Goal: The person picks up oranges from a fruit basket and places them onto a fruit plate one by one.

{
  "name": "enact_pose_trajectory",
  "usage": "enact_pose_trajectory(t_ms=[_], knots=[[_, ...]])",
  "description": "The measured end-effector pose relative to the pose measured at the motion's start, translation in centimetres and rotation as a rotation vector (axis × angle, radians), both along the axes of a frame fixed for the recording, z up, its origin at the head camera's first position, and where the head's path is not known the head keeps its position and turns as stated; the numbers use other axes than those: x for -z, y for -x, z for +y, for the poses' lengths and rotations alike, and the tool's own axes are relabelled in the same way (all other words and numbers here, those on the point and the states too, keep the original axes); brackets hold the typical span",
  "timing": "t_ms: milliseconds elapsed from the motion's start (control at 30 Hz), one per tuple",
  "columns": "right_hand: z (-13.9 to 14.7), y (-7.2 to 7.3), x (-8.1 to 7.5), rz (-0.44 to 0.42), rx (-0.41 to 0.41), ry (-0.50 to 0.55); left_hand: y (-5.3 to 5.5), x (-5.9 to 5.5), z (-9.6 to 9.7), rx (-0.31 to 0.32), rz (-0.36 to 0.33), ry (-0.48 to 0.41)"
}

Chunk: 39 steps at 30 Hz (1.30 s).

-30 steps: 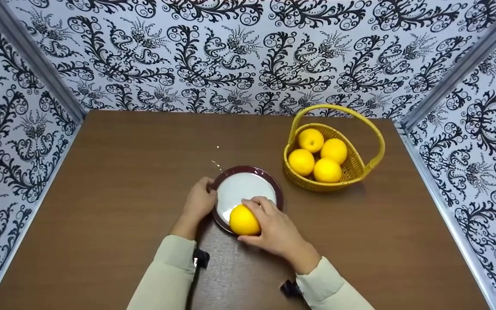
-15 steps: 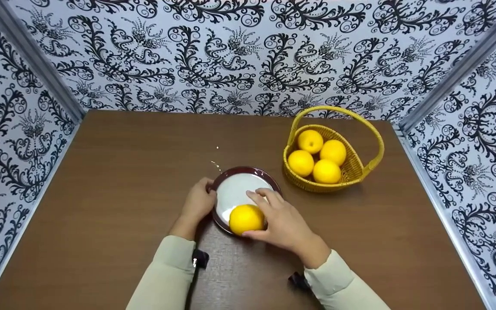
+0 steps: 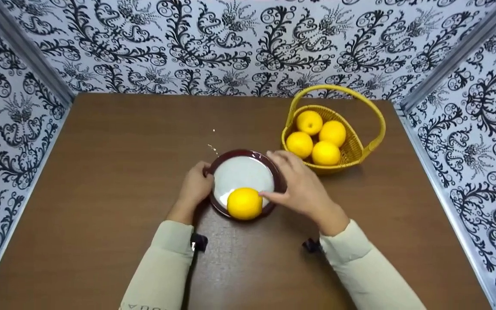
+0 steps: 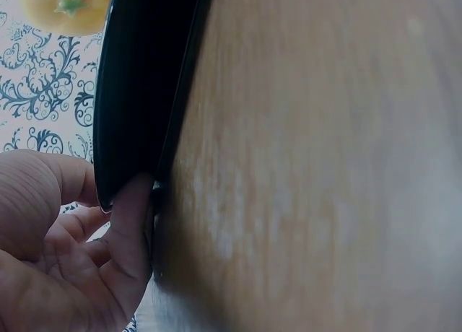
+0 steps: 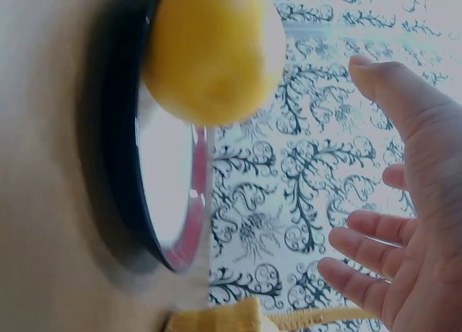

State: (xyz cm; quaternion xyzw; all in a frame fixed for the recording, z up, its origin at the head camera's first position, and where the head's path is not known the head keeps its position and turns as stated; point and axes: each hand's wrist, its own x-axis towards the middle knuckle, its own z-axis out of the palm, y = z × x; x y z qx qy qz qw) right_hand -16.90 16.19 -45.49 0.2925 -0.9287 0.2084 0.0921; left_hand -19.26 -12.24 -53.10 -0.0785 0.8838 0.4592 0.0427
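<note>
A white plate with a dark red rim (image 3: 243, 172) lies on the table, and one orange (image 3: 244, 203) sits on its near part. My left hand (image 3: 196, 183) holds the plate's left rim; in the left wrist view, the thumb and fingers (image 4: 130, 234) pinch the dark edge from above and below. Over the plate's right side hovers my right hand (image 3: 302, 185), its fingers spread and nothing in them. The right wrist view shows a gap between that hand (image 5: 426, 195) and the orange (image 5: 216, 54).
A yellow woven basket (image 3: 353, 150) with a tall handle stands at the back right, holding several oranges (image 3: 326, 153). Small light specks (image 3: 212, 148) mark the brown table (image 3: 136, 155) behind the plate. Patterned walls (image 3: 230, 43) enclose the table at the back and sides.
My right hand has let go of the orange, leaving it on the plate, and has moved to the right and away. The left hand stays on the rim. The head view has tilted slightly down.
</note>
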Motion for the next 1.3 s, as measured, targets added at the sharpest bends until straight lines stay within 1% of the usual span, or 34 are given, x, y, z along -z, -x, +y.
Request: enact_pose_trajectory(t_ms=[167,300,500,700,833,1000,1100,1300], knots=[[1.2,1.0,-0.9,-0.015,0.043,0.038,0.1,-0.1,0.0,-0.003,0.031,0.009],[2.2,1.7,-1.7,-0.025,0.067,0.068,0.1,-0.2,-0.1,-0.006,0.027,0.003],[4.0,3.0,-2.7,0.021,0.106,0.115,0.3,-0.3,-0.1,-0.002,0.009,-0.015],[5.2,4.0,-3.2,0.036,0.141,0.147,0.2,-0.3,-0.1,-0.005,-0.003,-0.016],[6.0,4.5,-3.0,0.027,0.168,0.148,0.1,-0.2,0.0,-0.003,0.001,-0.014],[7.1,5.3,-2.2,-0.001,0.202,0.168,0.1,-0.1,0.1,-0.005,-0.002,-0.011],[7.9,5.7,-1.6,-0.039,0.247,0.183,0.1,-0.1,0.1,-0.005,-0.005,-0.007],[9.2,6.5,-0.6,-0.132,0.327,0.153,0.1,-0.1,0.1,-0.005,-0.01,-0.016]])
